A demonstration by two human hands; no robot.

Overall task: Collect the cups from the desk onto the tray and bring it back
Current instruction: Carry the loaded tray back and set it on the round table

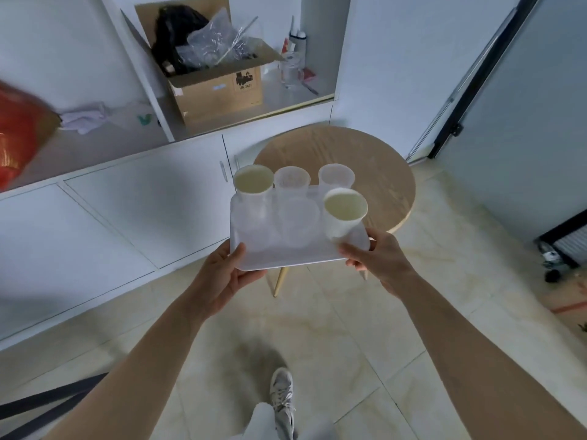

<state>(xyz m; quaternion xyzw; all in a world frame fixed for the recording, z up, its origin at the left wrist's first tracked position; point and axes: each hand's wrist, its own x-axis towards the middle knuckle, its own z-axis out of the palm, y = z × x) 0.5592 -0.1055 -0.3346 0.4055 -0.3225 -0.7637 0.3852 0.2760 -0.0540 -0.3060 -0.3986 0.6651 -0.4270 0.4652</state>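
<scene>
Two bare hands carry a white plastic tray [254, 258] in the air, above a pale tiled floor [333, 328] and at the near edge of a round wooden side table [359, 160].

White cabinet wall [127, 201] fills the left and back. Open shelf niche holds a cardboard box [219, 87], flaps up, stuffed with dark items and clear plastic bags. Beside the box, a clear glass mug [290, 71]; contents cannot be told.

Tray: rectangular, shallow rim, held roughly level. Left hand [222, 281] closed on the near left corner, thumb over the rim, fingers under. Right hand [381, 258] closed on the near right corner, thumb on top.

Cups on tray, all upright:
- white paper cup [253, 185], far left, inside looks pale yellowish; liquid or not cannot be told.
- second paper cup [344, 217], near right, close to the right thumb, same yellowish inside.
- clear plastic cup [291, 182], far middle.
- frosted plastic cup [336, 176], far right.
- further clear cups [298, 223] in the tray's middle, faint; count unclear.

One grey sneaker [281, 392] shows on the floor below.
</scene>
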